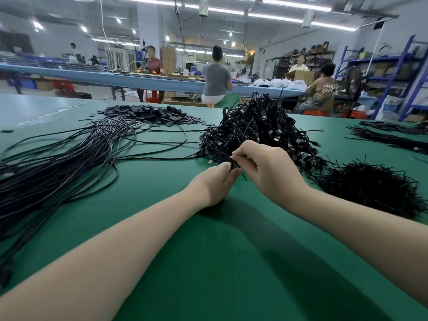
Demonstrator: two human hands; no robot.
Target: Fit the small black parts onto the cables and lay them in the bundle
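My left hand [214, 184] and my right hand [264, 167] meet at the middle of the green table [208, 251]. Between their fingertips they pinch a thin black cable end with a small black part [234, 163] on it; a short tail sticks out below. That cable runs left across the table [150, 158]. Just behind the hands rises a tangled heap of black cables with USB plugs [259, 126]. A long bundle of black cables [53, 167] lies at the left. A pile of small flat black parts [150, 114] sits at the far left centre.
A mound of short black ties [375, 188] lies at the right, close to my right forearm. More black cable bundles [393, 137] lie at the far right. Behind the table, several people work at a long blue bench [148, 82]; blue shelving [393, 72] stands at the right.
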